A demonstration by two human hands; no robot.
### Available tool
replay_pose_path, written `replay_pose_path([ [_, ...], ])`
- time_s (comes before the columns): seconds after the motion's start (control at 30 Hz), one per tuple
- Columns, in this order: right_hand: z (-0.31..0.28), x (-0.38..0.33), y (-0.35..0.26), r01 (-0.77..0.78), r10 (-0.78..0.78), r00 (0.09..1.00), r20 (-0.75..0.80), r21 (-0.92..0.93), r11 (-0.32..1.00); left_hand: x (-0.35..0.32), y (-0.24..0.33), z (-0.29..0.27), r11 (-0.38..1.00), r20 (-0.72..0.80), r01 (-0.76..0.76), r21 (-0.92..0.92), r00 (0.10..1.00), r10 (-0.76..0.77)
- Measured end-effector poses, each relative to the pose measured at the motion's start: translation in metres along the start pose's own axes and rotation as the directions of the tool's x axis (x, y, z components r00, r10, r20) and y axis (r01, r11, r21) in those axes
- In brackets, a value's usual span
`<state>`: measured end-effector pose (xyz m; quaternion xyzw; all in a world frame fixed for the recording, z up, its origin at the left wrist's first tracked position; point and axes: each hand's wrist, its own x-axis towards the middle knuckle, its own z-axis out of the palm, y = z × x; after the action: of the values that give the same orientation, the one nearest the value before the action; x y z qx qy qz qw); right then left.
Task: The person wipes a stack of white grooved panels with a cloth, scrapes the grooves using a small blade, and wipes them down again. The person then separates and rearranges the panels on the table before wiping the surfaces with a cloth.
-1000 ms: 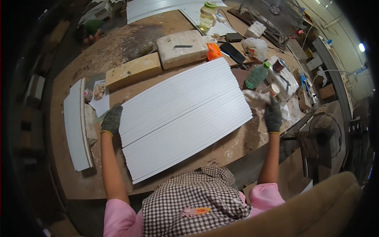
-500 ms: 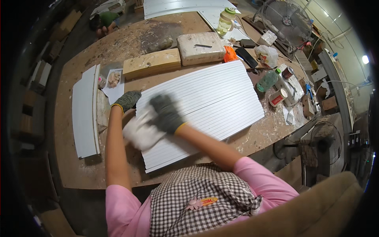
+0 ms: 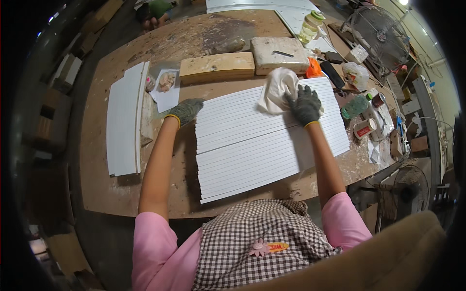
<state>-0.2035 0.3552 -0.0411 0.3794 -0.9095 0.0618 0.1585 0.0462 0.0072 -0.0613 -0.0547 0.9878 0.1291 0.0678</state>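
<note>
Thin white strips [image 3: 252, 155] lie side by side as one broad panel on the worktable, a gap running across the middle. At the panel's far left corner, my left hand [image 3: 187, 111], in a dark grey knit glove, is closed against the strips' ends; its fingertips are partly hidden. My right hand [image 3: 306, 104], gloved the same way, presses on the far right part of the panel. Its fingers hold a crumpled off-white cloth [image 3: 279, 92], which spreads to the left of the hand and reaches the panel's far edge.
Beyond the panel sit a wooden block [image 3: 217, 68] and a wrapped block [image 3: 279, 56]. White curved boards [image 3: 125, 121] stand left. A green bottle [image 3: 355, 106], a paper cup [image 3: 365, 128] and a phone [image 3: 332, 76] lie right. A fan [image 3: 381, 34] stands behind; another person [image 3: 154, 14] is far left.
My right hand has swept the cloth from the panel's left side to its far right part. The left hand stays at the same corner. The whole view has shifted slightly.
</note>
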Motion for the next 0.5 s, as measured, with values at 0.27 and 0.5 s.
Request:
replay_pose_path([
  [0.27, -0.028, -0.098, -0.293, 0.623, -0.803, 0.589, -0.090, 0.684, 0.380, 0.000, 0.014, -0.025, 0.764, 0.342, 0.402, -0.504, 0.906, -0.251],
  [0.5, -0.065, -0.109, -0.093, 0.254, -0.396, 0.906, -0.149, 0.940, 0.229, -0.014, -0.040, 0.005, 0.874, 0.133, 0.043, -0.484, 0.991, 0.025],
])
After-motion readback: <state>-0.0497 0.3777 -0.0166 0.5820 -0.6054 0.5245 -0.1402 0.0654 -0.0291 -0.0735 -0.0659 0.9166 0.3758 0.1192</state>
